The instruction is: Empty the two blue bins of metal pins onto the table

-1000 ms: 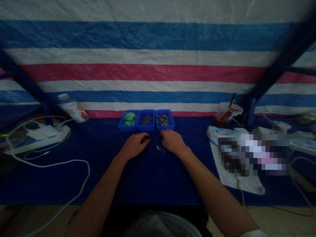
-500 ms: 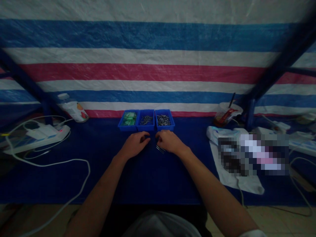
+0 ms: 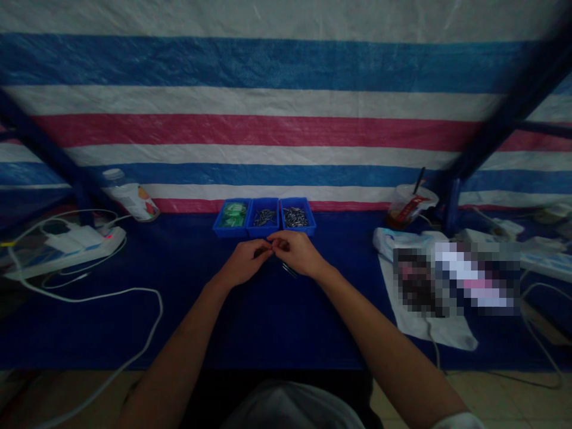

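Note:
My left hand (image 3: 245, 260) and my right hand (image 3: 295, 251) meet fingertip to fingertip over the blue table, just in front of three small bins. Both hands are closed in a pinch; whatever sits between the fingers is too small to make out. Beneath my right hand lie a few thin metal pins (image 3: 289, 270) on the tabletop. The left blue bin (image 3: 217, 230) holds green and white packets (image 3: 235, 213). Thin dark metal pieces (image 3: 264, 217) fill part of the middle bin, and many short metal pieces (image 3: 295, 217) lie in the right one.
At left stand a bottle (image 3: 134, 198) and a power strip (image 3: 96, 243) with a white cable (image 3: 152, 292) looping forward. On the right are a plastic cup with a straw (image 3: 410, 205), a tissue pack (image 3: 388, 239) and a blurred-out patch. A striped tarp (image 3: 286, 128) hangs behind.
My right hand has moved left, and its fingertips now touch those of my left hand. The left hand has stayed nearly in place. The pins on the table have not moved.

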`<state>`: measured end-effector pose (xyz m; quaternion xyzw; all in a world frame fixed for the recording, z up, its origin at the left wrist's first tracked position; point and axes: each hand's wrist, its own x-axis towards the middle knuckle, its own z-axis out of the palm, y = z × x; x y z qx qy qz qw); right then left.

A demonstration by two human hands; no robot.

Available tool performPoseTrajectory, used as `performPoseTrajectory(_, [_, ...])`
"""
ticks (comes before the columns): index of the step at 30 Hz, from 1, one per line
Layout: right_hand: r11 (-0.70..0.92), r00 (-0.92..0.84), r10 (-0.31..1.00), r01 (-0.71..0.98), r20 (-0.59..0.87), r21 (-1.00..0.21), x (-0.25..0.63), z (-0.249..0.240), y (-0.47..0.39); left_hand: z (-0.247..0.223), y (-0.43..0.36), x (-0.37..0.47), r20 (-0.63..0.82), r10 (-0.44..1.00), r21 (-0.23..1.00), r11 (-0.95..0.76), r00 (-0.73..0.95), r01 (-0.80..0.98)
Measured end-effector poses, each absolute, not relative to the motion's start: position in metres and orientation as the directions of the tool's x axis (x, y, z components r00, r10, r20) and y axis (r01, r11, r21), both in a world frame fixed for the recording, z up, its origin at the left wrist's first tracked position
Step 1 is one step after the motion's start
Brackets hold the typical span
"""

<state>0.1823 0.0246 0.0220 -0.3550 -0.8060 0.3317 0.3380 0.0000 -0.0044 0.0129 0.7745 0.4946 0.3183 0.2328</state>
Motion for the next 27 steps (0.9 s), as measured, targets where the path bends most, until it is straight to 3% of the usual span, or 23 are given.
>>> performPoseTrajectory(9, [0.560,-0.574,0.758,0.329,0.309,-0.761,0.1842,0.0220,0.0228,0.0152,-0.0050,0.0000,0.331,0.908,0.653,-0.418,0.258,0.632])
performPoseTrajectory(14, [0.539,-0.504,0.802,0.375,0.322,-0.754,0.1822,0.0219,0.0232,0.0190,-0.0066,-0.0003,0.385,0.903,0.642,-0.410,0.189,0.648])
performPoseTrajectory(19, [0.231,-0.325,0.928,0.109,0.185,-0.967,0.1777,0.0264,0.0268,0.0219,-0.0078,-0.0030,0.503,0.863,0.676,-0.366,-0.038,0.640])
performPoseTrajectory(22, [0.046,-0.255,0.965,-0.065,0.061,-0.997,0.1783,0.0287,0.0284,0.0223,-0.0082,-0.0042,0.564,0.807,0.693,-0.348,-0.174,0.631])
performPoseTrajectory(24, [-0.028,-0.226,0.974,-0.078,-0.009,-0.997,0.1798,0.0275,0.0293,0.0226,-0.0086,-0.0046,0.583,0.782,0.699,-0.343,-0.222,0.627])
performPoseTrajectory(27, [-0.108,-0.200,0.973,0.044,-0.115,-0.993,0.1801,0.0217,0.0304,0.0230,-0.0095,-0.0044,0.589,0.773,0.704,-0.346,-0.236,0.621])
